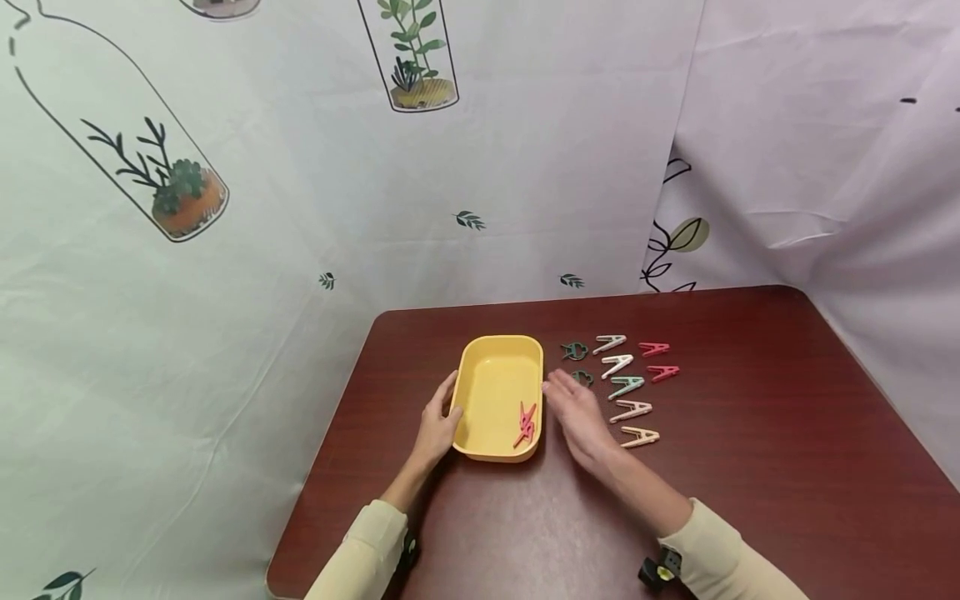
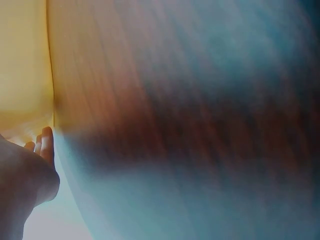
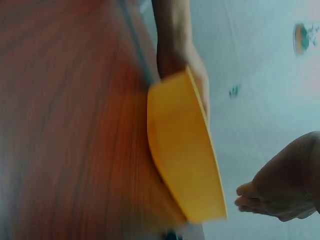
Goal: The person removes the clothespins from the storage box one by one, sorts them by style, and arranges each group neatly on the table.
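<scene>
A yellow plastic tray [image 1: 491, 379] with rounded corners stands on the table. Along its left wall my left hand [image 1: 435, 429] holds it, thumb over the rim and fingers outside. Red clothespins [image 1: 527, 429] lie overlapping inside, in the near right corner. My right hand [image 1: 581, 417] is beside the tray's right wall, fingers extended, palm turned towards it, with nothing held. In the right wrist view that hand [image 3: 285, 185] shows apart from the tray's yellow wall [image 3: 182, 145]. Just beyond its fingers is a dark green clip [image 1: 582, 378], partly hidden by them.
Right of the right hand lie a mint clothespin [image 1: 633, 382], a pale pink one [image 1: 641, 407] and a peach one [image 1: 649, 435]. White clothespins [image 1: 624, 361], red ones [image 1: 664, 370] and another green clip [image 1: 575, 351] lie farther back. Patterned cloth [image 1: 510, 183] hangs behind the brown table [image 1: 750, 433].
</scene>
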Demonstrator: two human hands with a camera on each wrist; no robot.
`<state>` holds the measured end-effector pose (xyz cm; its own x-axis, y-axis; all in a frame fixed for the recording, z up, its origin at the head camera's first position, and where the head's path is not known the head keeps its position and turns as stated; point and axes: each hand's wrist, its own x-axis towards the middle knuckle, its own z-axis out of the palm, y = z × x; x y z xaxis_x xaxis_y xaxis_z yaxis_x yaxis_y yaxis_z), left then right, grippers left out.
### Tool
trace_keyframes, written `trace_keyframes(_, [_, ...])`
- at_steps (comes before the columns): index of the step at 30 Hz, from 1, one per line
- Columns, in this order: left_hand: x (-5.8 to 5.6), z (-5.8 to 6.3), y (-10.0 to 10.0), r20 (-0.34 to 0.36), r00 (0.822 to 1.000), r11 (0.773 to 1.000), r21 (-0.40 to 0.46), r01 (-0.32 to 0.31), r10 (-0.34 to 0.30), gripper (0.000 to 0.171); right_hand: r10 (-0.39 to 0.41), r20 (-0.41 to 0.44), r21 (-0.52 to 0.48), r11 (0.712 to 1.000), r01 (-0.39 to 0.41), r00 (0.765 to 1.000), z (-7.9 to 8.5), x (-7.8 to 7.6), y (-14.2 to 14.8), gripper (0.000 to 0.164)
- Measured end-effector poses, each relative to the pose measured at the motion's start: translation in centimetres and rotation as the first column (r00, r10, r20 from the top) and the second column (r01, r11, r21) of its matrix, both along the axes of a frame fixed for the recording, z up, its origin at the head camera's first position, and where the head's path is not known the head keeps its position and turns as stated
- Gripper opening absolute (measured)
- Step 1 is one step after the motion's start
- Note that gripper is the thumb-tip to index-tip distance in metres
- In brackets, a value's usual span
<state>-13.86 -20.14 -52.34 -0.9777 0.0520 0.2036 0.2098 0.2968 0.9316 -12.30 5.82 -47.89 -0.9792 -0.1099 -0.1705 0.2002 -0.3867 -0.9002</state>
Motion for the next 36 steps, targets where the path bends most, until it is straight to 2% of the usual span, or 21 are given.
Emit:
trace_keyframes(5, [-0.1, -0.3, 0.0, -0.022, 1.0, 1.0, 0.014, 0.015, -0.015, 0.064, 0.078, 0.062, -0.072, 0.995, -0.074, 0.995, 0.1, 1.5, -2.8, 0.075])
trace_keyframes(9, [-0.2, -0.4, 0.0, -0.029, 0.999, 1.0, 0.018, 0.019, -0.018, 0.064, 0.071, 0.115, -0.034, 0.997, -0.067, 0.991, 0.1, 1.9, -4.4, 0.083])
trace_keyframes(15, [-0.2, -0.6, -0.1, -0.039, 0.999, 1.0, 0.014, 0.016, -0.015, 0.064, -0.012, 0.174, 0.066, 0.998, 0.001, 0.985, 0.0, 1.6, -6.1, 0.092])
trace_keyframes(19, [-0.3, -0.7, 0.0, -0.022, 1.0, 1.0, 0.01, 0.011, -0.01, 0.065, -0.027, 0.193, 0.113, 0.994, 0.005, 0.981, 0.0, 1.4, -6.9, 0.097])
trace_keyframes(26, [-1.6, -3.6, -0.6, -0.005, 1.0, 1.0, -0.028, 0.003, -0.004, 0.068, -0.048, 0.214, 0.148, 0.989, 0.016, 0.976, -0.8, 0.5, -7.5, 0.1])
trace_keyframes(32, [-1.5, -3.6, -0.7, -0.004, 1.0, 1.0, -0.015, 0.008, -0.008, 0.07, -0.036, 0.21, 0.202, 0.979, -0.007, 0.977, -1.6, 0.0, -7.8, 0.093])
trace_keyframes(36, [-1.5, -3.6, -0.7, -0.018, 1.0, 1.0, -0.024, 0.014, -0.015, 0.07, -0.02, 0.176, 0.221, 0.975, -0.02, 0.984, -2.1, -0.5, -8.1, 0.087])
